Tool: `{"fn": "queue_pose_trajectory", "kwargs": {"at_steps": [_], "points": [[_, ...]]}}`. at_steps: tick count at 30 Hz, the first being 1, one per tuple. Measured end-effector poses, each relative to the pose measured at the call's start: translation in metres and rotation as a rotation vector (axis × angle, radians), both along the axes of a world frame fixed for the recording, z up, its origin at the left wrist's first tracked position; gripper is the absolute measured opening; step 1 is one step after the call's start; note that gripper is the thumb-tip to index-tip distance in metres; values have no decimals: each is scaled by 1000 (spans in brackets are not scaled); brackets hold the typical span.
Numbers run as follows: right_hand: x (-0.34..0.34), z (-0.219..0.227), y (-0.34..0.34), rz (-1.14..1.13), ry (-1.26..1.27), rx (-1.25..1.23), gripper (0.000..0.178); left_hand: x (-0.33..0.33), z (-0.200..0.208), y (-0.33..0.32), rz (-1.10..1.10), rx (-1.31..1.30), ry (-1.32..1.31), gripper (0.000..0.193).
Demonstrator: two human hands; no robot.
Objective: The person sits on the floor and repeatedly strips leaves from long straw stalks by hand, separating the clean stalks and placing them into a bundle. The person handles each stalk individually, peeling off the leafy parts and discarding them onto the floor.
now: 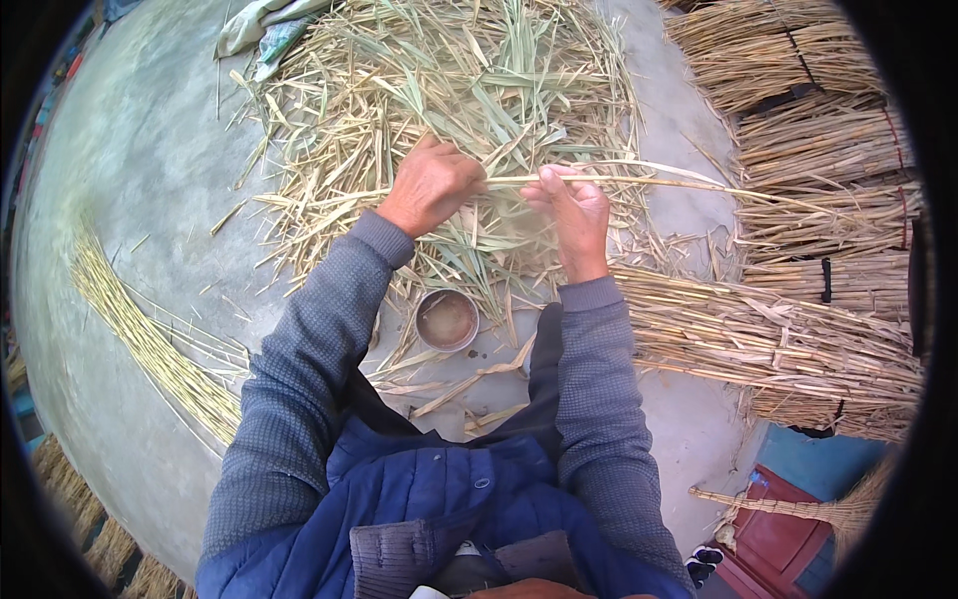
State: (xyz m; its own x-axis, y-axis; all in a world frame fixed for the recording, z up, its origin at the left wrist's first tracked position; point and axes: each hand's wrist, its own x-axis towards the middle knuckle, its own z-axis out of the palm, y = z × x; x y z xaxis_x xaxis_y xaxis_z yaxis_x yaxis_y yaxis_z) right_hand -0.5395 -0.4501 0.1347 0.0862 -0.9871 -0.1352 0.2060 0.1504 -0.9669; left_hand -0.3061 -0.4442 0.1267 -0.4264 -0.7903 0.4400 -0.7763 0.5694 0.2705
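Above a heap of dry leaves and husks [339,110], both my hands grip one long pale reed stalk [659,182]. My left hand [435,185] is closed in a fist around its left end. A short way to the right, my right hand [577,210] pinches the same stalk between thumb and fingers. From there the stalk runs out to the right, toward the stacked bundles, with a loose strip of leaf beside it. Below my hands, between my legs, stands a small round metal bowl [447,320] with brownish contents.
A loose bundle of reed stalks [778,339] lies to my right, below several tied bundles [818,150]. Thin peeled stalks [150,339] lie on the concrete floor [140,150] at left. Cloth sacking [261,30] sits at the far left of the heap. A broom [798,507] lies lower right.
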Motion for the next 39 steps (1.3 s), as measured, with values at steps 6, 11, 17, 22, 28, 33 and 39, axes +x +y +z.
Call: {"fn": "queue_pose_trajectory", "kwargs": {"at_steps": [6,11,17,22,28,33,39], "points": [[-36,16,-15,-262,-56,17,29,66,9,1,324,412,-339,16],[4,2,1,-41,-122,70,30,8,12,12,-5,219,298,26],[-3,7,-3,-134,-112,130,36,22,21,8,95,506,262,20],[8,2,0,-74,-164,133,33,17,13,9,22,438,362,25],[20,-1,5,-28,-144,84,31,1,0,9,90,689,697,23],[14,1,5,20,-97,54,30,5,-1,6,152,874,1012,24],[-1,3,3,-41,-68,55,28,27,1,4,89,745,584,30]]}}
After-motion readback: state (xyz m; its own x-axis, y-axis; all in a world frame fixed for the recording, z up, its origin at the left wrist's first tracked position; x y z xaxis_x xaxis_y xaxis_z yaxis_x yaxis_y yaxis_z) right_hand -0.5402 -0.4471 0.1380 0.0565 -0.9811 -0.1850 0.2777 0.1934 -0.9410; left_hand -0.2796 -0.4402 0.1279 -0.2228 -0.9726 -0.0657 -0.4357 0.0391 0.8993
